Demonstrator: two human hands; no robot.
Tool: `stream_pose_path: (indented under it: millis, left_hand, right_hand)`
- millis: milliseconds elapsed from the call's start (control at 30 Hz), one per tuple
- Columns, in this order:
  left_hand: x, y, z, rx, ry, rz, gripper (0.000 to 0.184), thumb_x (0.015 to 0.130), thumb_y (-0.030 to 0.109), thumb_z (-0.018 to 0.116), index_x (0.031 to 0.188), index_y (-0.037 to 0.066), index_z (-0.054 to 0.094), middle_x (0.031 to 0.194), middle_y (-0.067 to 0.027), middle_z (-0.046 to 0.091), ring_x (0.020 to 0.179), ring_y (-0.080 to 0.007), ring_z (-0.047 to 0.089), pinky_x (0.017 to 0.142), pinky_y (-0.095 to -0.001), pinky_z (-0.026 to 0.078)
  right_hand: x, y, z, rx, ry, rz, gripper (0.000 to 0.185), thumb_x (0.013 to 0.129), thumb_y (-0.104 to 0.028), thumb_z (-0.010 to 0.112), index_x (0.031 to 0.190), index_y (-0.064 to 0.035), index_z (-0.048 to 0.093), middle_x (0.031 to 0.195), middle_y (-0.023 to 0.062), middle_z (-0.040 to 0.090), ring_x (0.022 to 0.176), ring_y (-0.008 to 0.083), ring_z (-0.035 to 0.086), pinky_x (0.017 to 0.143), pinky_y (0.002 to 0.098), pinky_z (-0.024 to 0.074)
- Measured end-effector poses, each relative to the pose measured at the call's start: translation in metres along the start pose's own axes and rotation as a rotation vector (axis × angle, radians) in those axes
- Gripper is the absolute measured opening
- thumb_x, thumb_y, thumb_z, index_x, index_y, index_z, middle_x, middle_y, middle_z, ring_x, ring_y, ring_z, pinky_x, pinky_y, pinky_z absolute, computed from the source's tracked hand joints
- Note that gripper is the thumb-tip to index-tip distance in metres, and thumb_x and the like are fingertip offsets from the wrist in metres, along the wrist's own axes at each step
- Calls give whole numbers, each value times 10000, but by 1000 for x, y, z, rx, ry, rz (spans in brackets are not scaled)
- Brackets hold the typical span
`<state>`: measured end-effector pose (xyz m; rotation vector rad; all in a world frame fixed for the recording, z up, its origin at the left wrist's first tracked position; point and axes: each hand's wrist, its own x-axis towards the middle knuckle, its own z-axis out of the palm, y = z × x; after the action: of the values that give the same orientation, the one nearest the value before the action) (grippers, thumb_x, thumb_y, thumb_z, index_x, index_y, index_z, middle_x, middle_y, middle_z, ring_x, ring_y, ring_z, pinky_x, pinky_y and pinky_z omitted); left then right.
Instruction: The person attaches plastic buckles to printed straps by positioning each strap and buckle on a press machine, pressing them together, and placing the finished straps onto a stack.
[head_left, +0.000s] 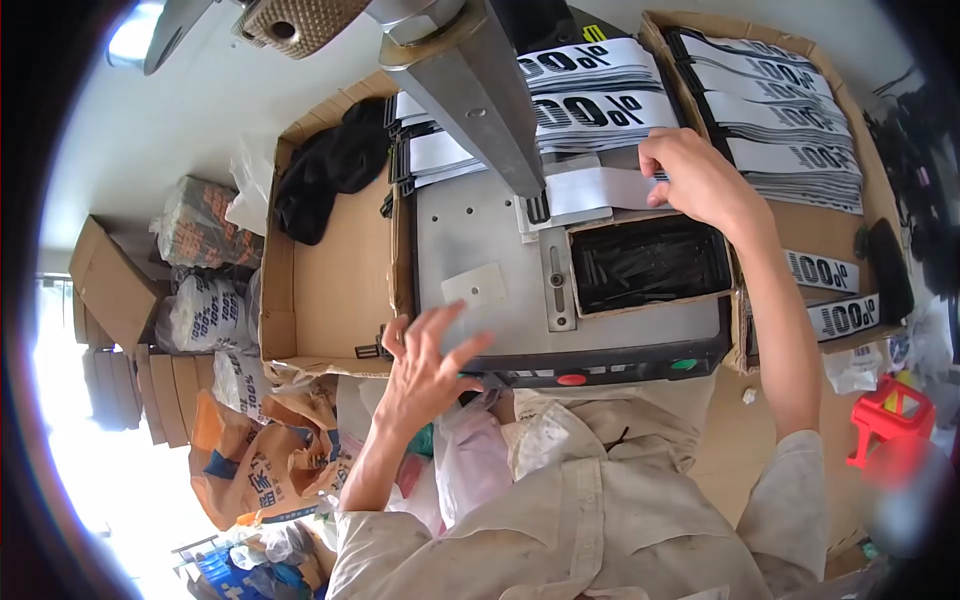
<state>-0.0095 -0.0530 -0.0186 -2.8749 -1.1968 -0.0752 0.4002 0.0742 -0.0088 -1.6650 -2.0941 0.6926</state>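
Observation:
My right hand (703, 178) has its thumb and fingers closed on the right end of a white strap (590, 190), which lies on the machine's metal bed. The strap's left end meets a black buckle (537, 207) right below the grey press head (480, 90). My left hand (425, 365) is over the bed's front left edge, fingers spread and slightly blurred, holding nothing. A small pale plate (475, 287) with a hole is just beyond its fingertips. In front of the strap sits an open box (650, 222) of small black plastic parts.
Stacks of white straps printed "100%" (605, 110) lie behind the bed, and more fill the right cardboard box (745, 330). A left cardboard box (330, 310) holds black cloth (335, 170). Red button (571, 379) and green button (684, 365) are on the front edge.

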Motion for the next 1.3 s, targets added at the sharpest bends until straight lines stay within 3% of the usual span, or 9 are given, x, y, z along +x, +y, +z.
stream_pose_path:
  millis: [133,167,300,433,533,600,833,1133,1300]
  left_hand:
    - [30,-10,-19,-289,126,-30,1026,605,354,1007,1440,150,448,1483,-235,405,1330,-442,431,1091,-619,326]
    - [39,-20,-17,-369,201,-21,843,726,228,945,1394,76,454,1428,-255,414,1304,-438,432,1090,-572,366]
    - [113,-44,-24,-244,556,-8,552,799,32,770,1285,39,509,1349,-257,449,1274,-428,443,1105,-528,378]
    - [176,-80,-1,-348,697,8,579,806,14,737,1341,10,516,1384,-289,472,1304,-464,438,1130,-543,354]
    - [200,-89,39,-59,834,112,770,788,2,704,1512,-15,442,1549,-300,437,1396,-540,379,1161,-602,308]
    - [198,-84,45,-68,781,180,518,798,-64,646,1309,11,610,1314,-262,584,1185,-472,541,970,-562,435]
    - [189,-59,32,-336,536,154,306,804,-59,691,1102,10,711,1132,-242,637,997,-448,640,885,-528,503]
    - [188,-61,40,-388,443,108,347,819,-19,712,1162,37,706,1324,-234,566,1262,-481,483,1097,-569,391]
    - [191,-58,39,-400,406,131,295,870,8,706,1163,34,708,1314,-218,618,1253,-457,516,1114,-547,372]
  right_hand:
    - [-4,1,2,-53,38,-48,288,708,106,816,889,75,595,1006,204,682,979,414,673,851,463,540]
    - [-5,1,2,-59,41,-45,288,708,106,816,889,75,595,1006,204,682,979,414,673,851,463,540]
    - [-8,2,5,-91,65,-73,285,707,83,826,903,72,619,1030,205,687,1035,419,664,884,468,531]
    - [-11,1,3,-77,75,-101,283,731,42,837,930,60,636,1044,209,685,1066,422,655,897,476,521]
    - [-11,0,2,-28,43,-42,275,748,22,839,934,45,638,1047,200,680,1076,427,644,916,480,518]
    - [-11,6,5,-60,64,-96,294,753,2,847,965,29,646,1087,181,681,1107,415,639,940,479,517]
    - [-7,0,1,-83,2,-25,349,762,-25,863,1026,28,641,1118,167,689,1128,391,644,951,466,522]
    - [-7,4,3,-32,-19,-12,346,786,-21,852,1053,28,638,1098,169,668,1107,374,650,952,448,513]
    - [-9,1,-5,-37,-16,-117,300,817,-32,804,1055,44,638,1090,184,661,1064,388,657,929,451,521]
